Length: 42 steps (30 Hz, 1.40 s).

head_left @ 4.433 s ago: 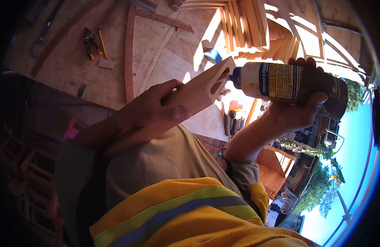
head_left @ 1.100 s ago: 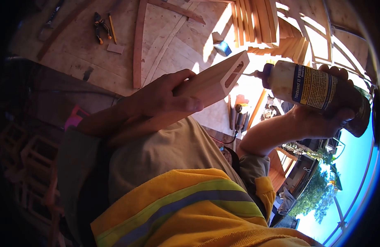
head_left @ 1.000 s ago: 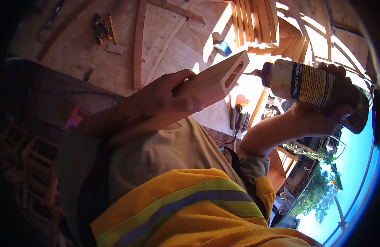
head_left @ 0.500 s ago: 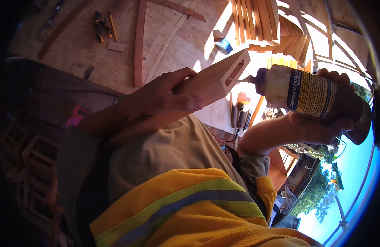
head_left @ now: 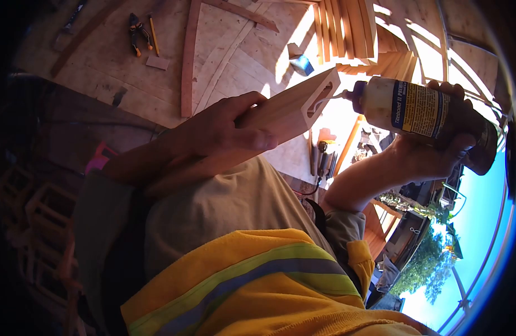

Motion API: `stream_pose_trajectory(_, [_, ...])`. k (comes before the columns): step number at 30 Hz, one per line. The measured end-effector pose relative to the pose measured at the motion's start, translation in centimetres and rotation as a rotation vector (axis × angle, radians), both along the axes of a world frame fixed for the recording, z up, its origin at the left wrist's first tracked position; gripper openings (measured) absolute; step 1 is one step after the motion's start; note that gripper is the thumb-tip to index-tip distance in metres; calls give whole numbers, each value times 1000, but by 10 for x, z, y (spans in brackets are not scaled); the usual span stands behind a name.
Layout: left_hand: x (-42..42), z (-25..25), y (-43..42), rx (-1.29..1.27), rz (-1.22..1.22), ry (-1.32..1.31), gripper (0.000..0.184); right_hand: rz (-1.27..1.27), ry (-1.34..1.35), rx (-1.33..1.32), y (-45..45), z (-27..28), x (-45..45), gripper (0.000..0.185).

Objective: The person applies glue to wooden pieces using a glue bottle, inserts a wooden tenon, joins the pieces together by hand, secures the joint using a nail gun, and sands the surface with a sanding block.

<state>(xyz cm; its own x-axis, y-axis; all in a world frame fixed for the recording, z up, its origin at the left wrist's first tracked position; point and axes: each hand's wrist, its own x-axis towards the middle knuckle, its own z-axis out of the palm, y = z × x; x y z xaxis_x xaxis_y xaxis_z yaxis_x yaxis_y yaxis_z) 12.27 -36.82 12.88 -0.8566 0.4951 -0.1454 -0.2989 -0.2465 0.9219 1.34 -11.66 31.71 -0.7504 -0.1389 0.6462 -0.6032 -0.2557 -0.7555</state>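
Observation:
My left hand [head_left: 230, 126] is closed around a pale wooden board [head_left: 289, 112], which tilts up to the right with its slotted end facing the bottle. The slot, a mortise [head_left: 319, 99], has rounded ends and a whitish streak of glue in it. In my right hand [head_left: 437, 148] is a bottle of wood glue [head_left: 417, 106], held on its side with the nozzle pointing left at the mortise. A thin strand of glue shows between the nozzle tip and the slot. My right fingers wrap round the bottle's base half.
Pliers [head_left: 139, 35], a pencil [head_left: 154, 35] and a curved wooden strip [head_left: 190, 61] lie on the plywood surface ahead. Stacked timber pieces [head_left: 347, 28] stand at the upper right, near a small blue object [head_left: 301, 65]. Wooden frames [head_left: 51, 218] are in shadow at left.
My right hand and the glue bottle have moved up along the slot, the nozzle going from its lower part toward its upper part. The board and my left hand have hardly moved.

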Motion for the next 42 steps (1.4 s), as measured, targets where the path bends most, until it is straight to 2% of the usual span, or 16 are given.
stream_pose_trajectory(2, [0,-3,2,36,-3,-11,77,-105,29,55,4,-2,-7,63])
stream_pose_trajectory(4, [-1,0,-1,22,-12,-13,77,124,-79,-98,5,-4,-13,60])
stream_pose_trajectory(5, [-1,1,-1,8,-21,-15,77,124,-79,-98,2,-5,-14,60])
stream_pose_trajectory(7, [-1,-1,0,29,-20,-19,78,-174,-70,-10,-5,-7,-15,57])
stream_pose_trajectory(10, [-2,-1,0,45,-16,-18,78,-25,-144,-48,4,-8,-22,56])
stream_pose_trajectory(14, [-2,-2,0,63,-15,-14,79,-82,-63,-26,1,-10,-20,57])
stream_pose_trajectory(17, [-3,-1,-1,16,-23,-11,80,66,-95,-41,3,-8,-13,60])
stream_pose_trajectory(18, [-3,-1,-2,16,-22,-13,80,-37,-43,13,-2,-8,-10,61])
stream_pose_trajectory(20, [-4,-2,-2,50,-62,-60,61,-141,7,66,-2,-7,-5,63])
stream_pose_trajectory(24, [-4,-1,-2,20,-62,-81,62,137,5,17,-7,0,5,71])
stream_pose_trajectory(26, [-3,-4,2,57,-16,-38,81,186,34,74,-8,2,9,74])
stream_pose_trajectory(30, [-2,-6,1,9,-17,-15,81,100,26,76,-9,1,15,76])
stream_pose_trajectory(33, [-2,-5,0,30,-30,-35,80,219,11,1,-18,-4,6,73])
stream_pose_trajectory(37, [-1,-5,0,7,-9,-16,79,102,-53,-49,-3,-11,-7,63])
stream_pose_trajectory(40, [-1,-2,-2,13,-9,-21,79,152,-87,-89,-2,-12,-16,61])
stream_pose_trajectory(42, [-1,-2,-2,4,-16,-24,79,-208,-30,31,-9,-14,-15,58])
